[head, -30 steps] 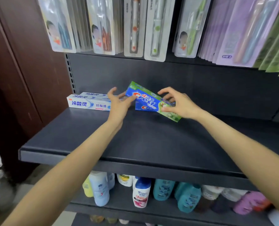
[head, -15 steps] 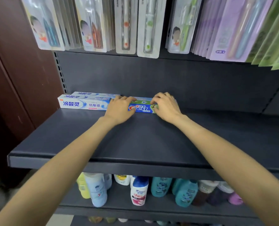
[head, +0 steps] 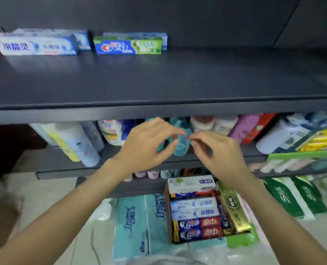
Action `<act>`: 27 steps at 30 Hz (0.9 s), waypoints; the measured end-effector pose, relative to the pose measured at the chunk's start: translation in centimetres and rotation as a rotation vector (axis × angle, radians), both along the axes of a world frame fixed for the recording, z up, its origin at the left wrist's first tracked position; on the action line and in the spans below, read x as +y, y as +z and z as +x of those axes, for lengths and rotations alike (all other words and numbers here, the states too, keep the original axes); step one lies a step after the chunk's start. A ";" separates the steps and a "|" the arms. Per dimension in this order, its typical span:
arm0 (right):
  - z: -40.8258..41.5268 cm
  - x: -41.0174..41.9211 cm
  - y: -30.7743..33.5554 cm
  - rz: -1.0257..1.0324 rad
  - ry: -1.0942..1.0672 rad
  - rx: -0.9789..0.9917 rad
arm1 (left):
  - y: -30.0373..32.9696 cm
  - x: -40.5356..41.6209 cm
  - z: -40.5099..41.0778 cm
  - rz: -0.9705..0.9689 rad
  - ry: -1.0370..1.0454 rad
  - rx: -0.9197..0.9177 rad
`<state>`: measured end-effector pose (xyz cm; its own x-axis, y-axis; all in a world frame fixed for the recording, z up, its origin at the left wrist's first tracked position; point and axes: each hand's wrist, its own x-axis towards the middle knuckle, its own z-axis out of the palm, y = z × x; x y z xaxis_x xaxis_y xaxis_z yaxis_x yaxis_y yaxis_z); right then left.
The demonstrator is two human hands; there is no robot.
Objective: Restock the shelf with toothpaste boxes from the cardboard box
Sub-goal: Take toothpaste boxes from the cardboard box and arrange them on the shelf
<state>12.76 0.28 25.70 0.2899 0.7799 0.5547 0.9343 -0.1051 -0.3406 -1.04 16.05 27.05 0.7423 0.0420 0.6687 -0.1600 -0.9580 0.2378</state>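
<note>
White and blue toothpaste box [head: 34, 44]: lying flat at the back left corner of the dark shelf [head: 159, 81], its long printed face turned to the front edge, a second pale box lying close behind it.
Blue and green toothpaste box [head: 128, 47]: sitting just beside the white one's right end, against the shelf's back wall, level and parallel to the front edge; another box is peeking out behind it.
Left hand [head: 145, 148]: hanging in the air below the shelf's front edge, in front of the bottles [head: 76, 142] crowding the lower shelf, fingers loosely curled and spread, gripping nothing.
Right hand [head: 218, 153]: hovering just beside the left hand, fingertips nearly meeting it, fingers bent and slack, carrying nothing.
Tissue packs [head: 137, 224]: lying on the floor under the left forearm, pale teal, touching the carton's left wall.
Cardboard box [head: 168, 213]: sitting on the floor below the right hand, open at the top, and packed with toothpaste boxes [head: 195, 209] lying in rows, white, blue and red ones stacked flat, and a gold box [head: 233, 205] leaning along its right wall.
Green packs [head: 292, 196]: leaning at the right edge of the floor, blurred.
</note>
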 end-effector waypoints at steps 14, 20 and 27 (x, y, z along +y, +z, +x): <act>4.0 -12.4 -23.5 -1.016 -0.238 0.265 | -26.4 -9.4 3.1 -0.271 0.253 0.976; 4.9 -10.6 -27.0 -0.927 -0.152 0.150 | -30.5 -12.1 4.8 -0.190 0.243 0.947; 7.7 -5.8 -27.8 -0.815 -0.096 0.066 | -32.1 -9.0 6.7 -0.205 0.418 0.758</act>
<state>20.51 -5.53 -2.05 0.3878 0.9009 -0.1948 0.8896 -0.4212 -0.1767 5.70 7.03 -5.04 0.8793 0.4739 -0.0470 0.4637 -0.8296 0.3110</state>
